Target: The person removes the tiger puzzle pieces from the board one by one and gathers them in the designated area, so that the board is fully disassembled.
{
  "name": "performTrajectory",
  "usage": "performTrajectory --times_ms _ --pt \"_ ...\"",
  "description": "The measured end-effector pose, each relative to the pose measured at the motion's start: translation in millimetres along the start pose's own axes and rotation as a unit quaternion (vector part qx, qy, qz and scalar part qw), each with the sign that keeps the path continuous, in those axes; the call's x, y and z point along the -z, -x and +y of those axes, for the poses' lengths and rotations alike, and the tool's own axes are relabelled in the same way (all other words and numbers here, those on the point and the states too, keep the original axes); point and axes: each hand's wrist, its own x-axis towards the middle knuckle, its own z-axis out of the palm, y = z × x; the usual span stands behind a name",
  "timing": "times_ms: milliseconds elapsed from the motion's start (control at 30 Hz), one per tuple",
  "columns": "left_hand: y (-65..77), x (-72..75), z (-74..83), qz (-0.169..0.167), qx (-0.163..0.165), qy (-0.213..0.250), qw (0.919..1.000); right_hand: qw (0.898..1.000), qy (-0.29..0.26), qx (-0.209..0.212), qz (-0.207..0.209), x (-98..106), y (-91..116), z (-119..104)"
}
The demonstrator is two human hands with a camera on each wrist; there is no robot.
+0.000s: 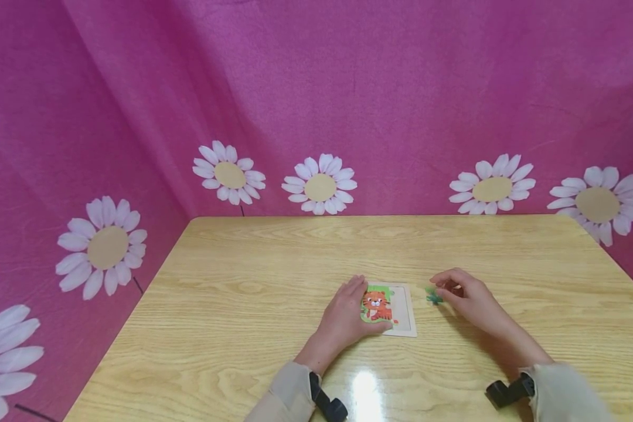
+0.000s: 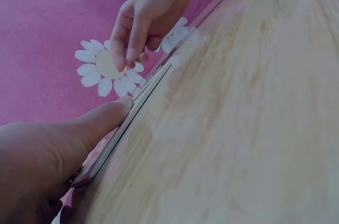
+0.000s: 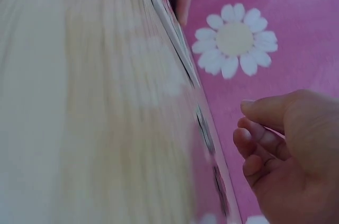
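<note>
A square wooden jigsaw puzzle board [image 1: 412, 319] lies on the table, its left part filled with pieces that show an orange tiger on green. My left hand [image 1: 343, 315] holds the board by its left side, the thumb along the near edge and the fingers at the far left corner. To the right of the board lies a green puzzle piece [image 1: 434, 296]. My right hand [image 1: 466, 295] hovers just over it with bent fingers, nothing between thumb and fingertips. Low in the right wrist view, a second puzzle piece [image 3: 220, 191] lies beyond the first puzzle piece [image 3: 204, 130].
The wooden table [image 1: 232, 305] reaches back to a pink cloth [image 1: 380, 105] printed with white daisies, which also hangs along the left side. Black wrist cameras are strapped at both sleeves, the left camera [image 1: 331, 404] and the right camera [image 1: 506, 391] close above the tabletop.
</note>
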Motion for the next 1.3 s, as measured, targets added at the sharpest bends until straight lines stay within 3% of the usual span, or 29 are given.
performTrajectory --times_ms 400,700,1300 --pt "0.2 -0.4 -1.1 0.008 -0.009 -0.007 0.9999 0.997 -0.035 -0.031 -0.06 -34.3 -20.7 -18.7" --pt "-0.8 -1.0 -1.9 0.011 -0.018 -0.008 0.9998 0.996 -0.016 -0.025 -0.088 -52.7 -32.6 -31.4" --pt "-1.5 -3.1 -3.2 0.008 -0.014 -0.02 0.9997 0.995 0.028 -0.057 -0.083 -66.8 -41.0 -51.5"
